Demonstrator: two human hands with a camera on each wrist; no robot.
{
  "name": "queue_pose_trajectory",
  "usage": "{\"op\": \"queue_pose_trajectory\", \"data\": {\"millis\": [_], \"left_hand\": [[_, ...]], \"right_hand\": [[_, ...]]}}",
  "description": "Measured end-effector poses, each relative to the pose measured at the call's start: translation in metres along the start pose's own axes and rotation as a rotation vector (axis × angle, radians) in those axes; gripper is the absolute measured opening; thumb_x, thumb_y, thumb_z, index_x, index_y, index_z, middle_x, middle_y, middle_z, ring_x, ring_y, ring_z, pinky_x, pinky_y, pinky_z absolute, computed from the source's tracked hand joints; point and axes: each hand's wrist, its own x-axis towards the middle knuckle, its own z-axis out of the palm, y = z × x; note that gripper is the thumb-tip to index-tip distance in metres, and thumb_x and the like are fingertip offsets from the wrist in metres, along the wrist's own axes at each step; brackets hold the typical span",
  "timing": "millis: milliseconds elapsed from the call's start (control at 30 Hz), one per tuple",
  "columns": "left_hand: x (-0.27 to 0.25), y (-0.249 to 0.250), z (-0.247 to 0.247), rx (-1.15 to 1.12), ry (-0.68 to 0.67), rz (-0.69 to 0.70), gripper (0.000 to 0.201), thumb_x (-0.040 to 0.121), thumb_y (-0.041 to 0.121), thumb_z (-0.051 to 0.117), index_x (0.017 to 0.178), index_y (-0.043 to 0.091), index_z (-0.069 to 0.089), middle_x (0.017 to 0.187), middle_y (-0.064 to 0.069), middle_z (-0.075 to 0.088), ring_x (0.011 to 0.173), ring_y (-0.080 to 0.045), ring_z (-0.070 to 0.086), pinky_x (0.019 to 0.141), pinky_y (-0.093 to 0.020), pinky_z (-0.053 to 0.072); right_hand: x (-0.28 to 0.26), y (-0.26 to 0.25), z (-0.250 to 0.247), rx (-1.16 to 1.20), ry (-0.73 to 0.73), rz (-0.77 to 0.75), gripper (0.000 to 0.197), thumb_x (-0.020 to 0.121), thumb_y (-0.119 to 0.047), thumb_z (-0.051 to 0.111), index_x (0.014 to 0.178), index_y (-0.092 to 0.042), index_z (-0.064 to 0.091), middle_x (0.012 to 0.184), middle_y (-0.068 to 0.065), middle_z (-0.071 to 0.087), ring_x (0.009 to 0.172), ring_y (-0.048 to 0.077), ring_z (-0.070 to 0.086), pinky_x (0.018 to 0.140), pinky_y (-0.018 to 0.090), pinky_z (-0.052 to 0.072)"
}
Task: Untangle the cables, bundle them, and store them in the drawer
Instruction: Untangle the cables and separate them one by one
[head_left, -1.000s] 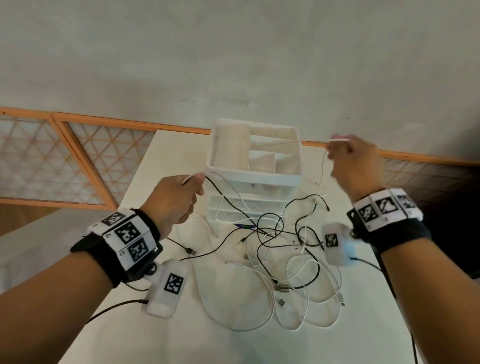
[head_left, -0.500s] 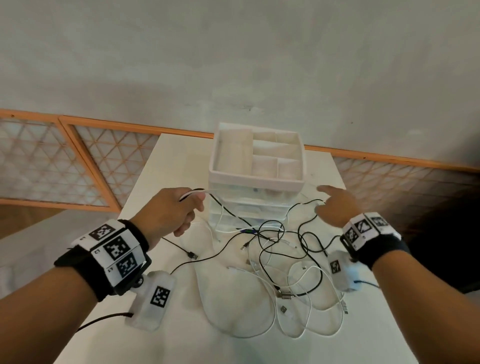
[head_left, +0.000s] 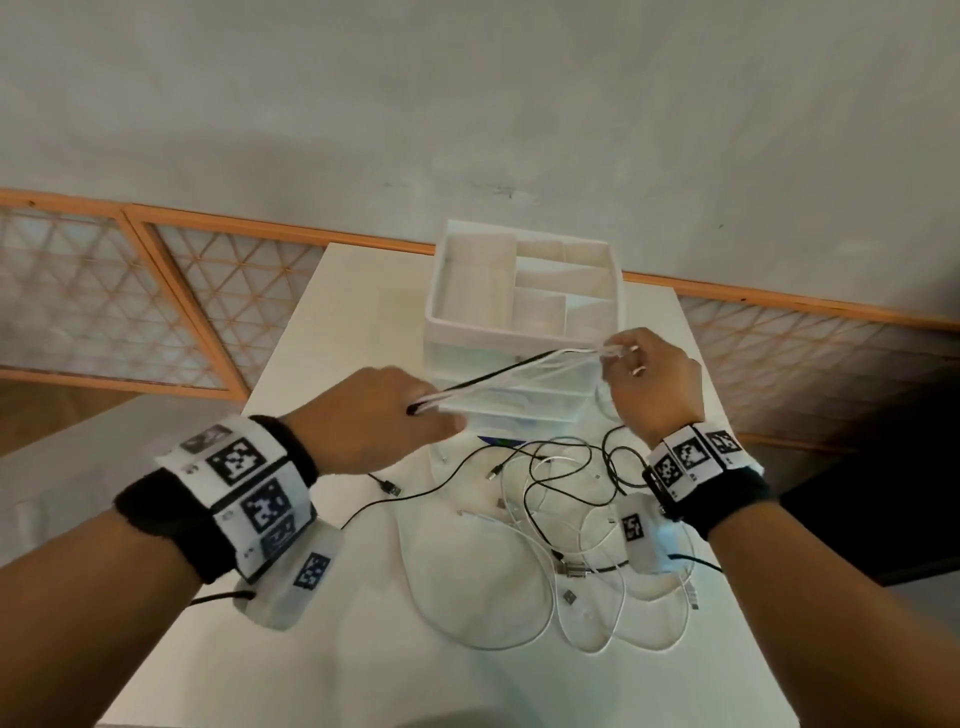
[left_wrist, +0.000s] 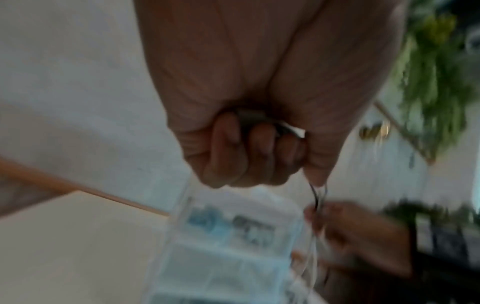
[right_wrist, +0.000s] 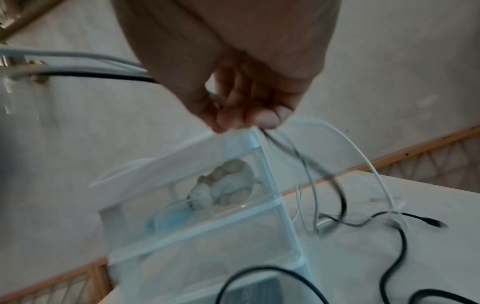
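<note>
Several white strands and one black strand of cable (head_left: 519, 371) are stretched taut between my hands, in front of the white drawer unit (head_left: 524, 332). My left hand (head_left: 415, 415) grips their left end in a fist, as the left wrist view shows (left_wrist: 249, 152). My right hand (head_left: 626, 358) pinches the right end at the unit's front right corner; in the right wrist view its fingertips (right_wrist: 265, 119) hold the strands, which hang down to the table. A tangle of black and white cables (head_left: 566, 525) lies on the white table (head_left: 337, 649) below my hands.
The drawer unit has an open divided tray (head_left: 470, 291) on top and translucent drawers (right_wrist: 207, 230) below, all pushed in; the top drawer holds a pale bundle (right_wrist: 226, 191). Behind the table are a grey wall and orange lattice panels (head_left: 218, 291). The table's near half is bare.
My right hand rose from the tangle and now pinches strands beside the drawer unit. My left hand moved right and up; the strands between the hands are now pulled straight.
</note>
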Motion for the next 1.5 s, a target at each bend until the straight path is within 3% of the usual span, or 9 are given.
{"op": "queue_pose_trajectory", "data": {"millis": [133, 233, 400, 500, 700, 967, 1200, 1367, 1500], "left_hand": [[0.008, -0.034, 0.04, 0.05, -0.02, -0.366, 0.05, 0.102, 0.039, 0.038, 0.062, 0.01, 0.043, 0.062, -0.006, 0.05, 0.064, -0.024, 0.047, 0.054, -0.03, 0.031], [0.011, -0.044, 0.056, -0.37, -0.018, -0.516, 0.039, 0.1, 0.033, 0.042, 0.072, 0.006, 0.049, 0.062, -0.01, 0.05, 0.055, -0.026, 0.046, 0.042, -0.021, 0.029], [0.014, -0.023, 0.049, -0.702, 0.071, -0.415, 0.032, 0.102, 0.026, 0.044, 0.079, 0.006, 0.055, 0.047, -0.002, 0.046, 0.036, -0.016, 0.043, 0.039, -0.022, 0.03], [0.017, -0.009, 0.042, -0.831, 0.116, -0.331, 0.033, 0.103, 0.026, 0.046, 0.079, 0.006, 0.058, 0.047, -0.003, 0.055, 0.041, -0.017, 0.052, 0.049, -0.026, 0.042], [0.02, 0.0, 0.039, -0.888, 0.13, -0.285, 0.032, 0.103, 0.027, 0.047, 0.081, 0.008, 0.061, 0.053, -0.003, 0.06, 0.05, -0.018, 0.057, 0.053, -0.027, 0.045], [0.014, -0.032, 0.033, -0.861, 0.188, -0.431, 0.032, 0.102, 0.029, 0.048, 0.08, 0.01, 0.06, 0.052, -0.001, 0.06, 0.049, -0.018, 0.059, 0.053, -0.027, 0.044], [0.019, -0.024, 0.024, -1.041, 0.271, -0.526, 0.029, 0.104, 0.024, 0.044, 0.079, 0.011, 0.053, 0.057, -0.005, 0.068, 0.045, -0.016, 0.063, 0.043, -0.022, 0.042], [0.027, 0.022, 0.026, -1.159, 0.121, -0.186, 0.021, 0.105, 0.025, 0.042, 0.095, 0.016, 0.058, 0.098, -0.005, 0.077, 0.05, -0.019, 0.052, 0.044, -0.025, 0.036], [0.031, 0.026, 0.057, -1.025, -0.109, -0.122, 0.027, 0.105, 0.034, 0.04, 0.103, 0.015, 0.058, 0.069, -0.006, 0.066, 0.044, -0.014, 0.037, 0.042, -0.023, 0.027]], "right_hand": [[-0.028, 0.017, 0.027, 0.078, -0.132, 0.011, 0.061, 0.088, -0.014, 0.065, 0.135, -0.043, 0.04, 0.095, -0.013, 0.068, 0.068, 0.016, 0.066, 0.08, 0.037, 0.057], [-0.052, 0.032, 0.042, 0.065, 0.072, 0.143, 0.043, 0.086, -0.011, 0.06, 0.123, -0.024, 0.041, 0.087, -0.007, 0.066, 0.073, 0.023, 0.065, 0.07, 0.034, 0.049], [-0.056, 0.063, 0.08, -0.173, -0.42, 0.483, 0.032, 0.086, -0.028, 0.062, 0.116, -0.016, 0.062, 0.103, 0.004, 0.072, 0.087, 0.02, 0.072, 0.082, 0.035, 0.06], [-0.053, 0.072, 0.103, -0.04, -0.445, 0.586, 0.04, 0.084, -0.029, 0.069, 0.12, -0.013, 0.063, 0.088, 0.004, 0.075, 0.066, 0.017, 0.074, 0.071, 0.034, 0.063], [-0.067, 0.065, 0.135, -0.207, -0.486, 0.483, 0.072, 0.077, -0.06, 0.069, 0.131, -0.018, 0.048, 0.125, 0.007, 0.062, 0.113, 0.029, 0.061, 0.089, 0.036, 0.049], [-0.056, 0.035, 0.091, -0.402, -0.373, 0.182, 0.031, 0.087, -0.031, 0.049, 0.062, -0.014, 0.055, 0.068, 0.0, 0.06, 0.065, 0.021, 0.058, 0.059, 0.027, 0.049], [-0.042, -0.036, 0.002, 0.673, -0.078, 0.085, 0.015, 0.1, -0.011, 0.054, 0.088, -0.009, 0.062, 0.06, 0.004, 0.067, 0.042, 0.018, 0.045, 0.043, 0.024, 0.038], [-0.059, -0.086, -0.001, 0.859, -0.186, -0.033, 0.011, 0.104, -0.008, 0.046, 0.099, -0.008, 0.056, 0.068, 0.014, 0.067, 0.046, 0.024, 0.051, 0.05, 0.032, 0.043], [-0.048, -0.103, -0.005, 1.008, -0.048, -0.022, 0.01, 0.105, -0.008, 0.044, 0.1, -0.009, 0.053, 0.074, 0.016, 0.07, 0.05, 0.026, 0.058, 0.051, 0.031, 0.048]]}}
